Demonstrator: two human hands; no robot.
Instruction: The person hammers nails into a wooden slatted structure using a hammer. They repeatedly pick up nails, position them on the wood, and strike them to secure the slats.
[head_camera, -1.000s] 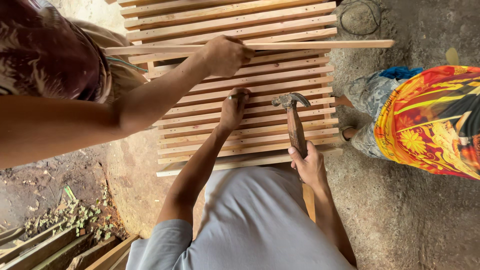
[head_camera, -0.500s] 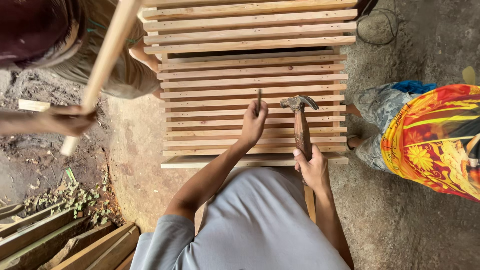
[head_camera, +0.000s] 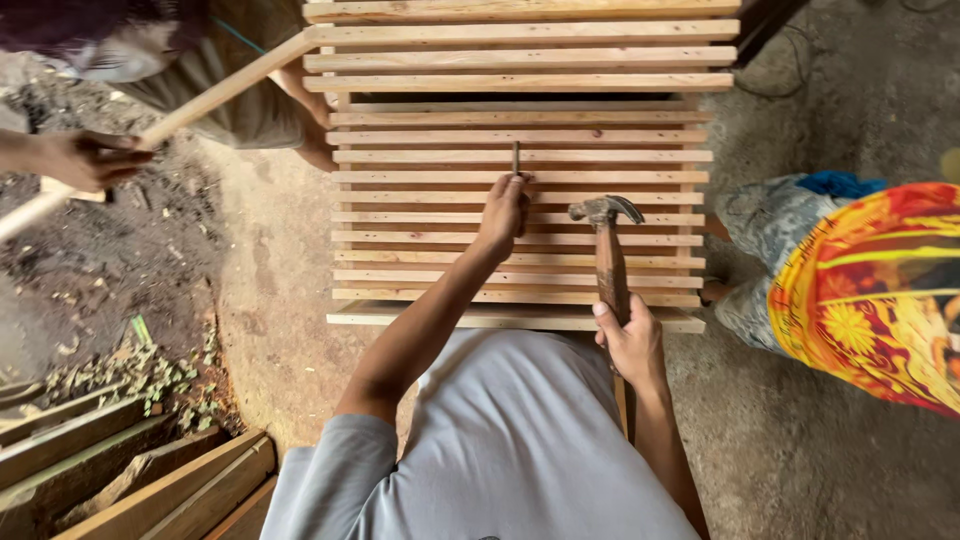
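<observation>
Co-worker's hand (head_camera: 85, 160) at far left gripping long pale wooden strip (head_camera: 215, 95). My left hand (head_camera: 503, 212) pinching thin dark metal nail (head_camera: 516, 158) upright on slatted pale wooden panel (head_camera: 420, 135), fingertips clamped around shank. My right hand (head_camera: 630, 340) gripping wooden-handled claw hammer (head_camera: 607, 250), head hanging above slats beside nail. Person in orange patterned cloth (head_camera: 880, 290) standing at right.

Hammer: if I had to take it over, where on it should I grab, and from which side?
Grip the hammer on its bare wooden handle between the metal head and the right hand, coming from the right; the left hand with its nail occupies the other side.
</observation>
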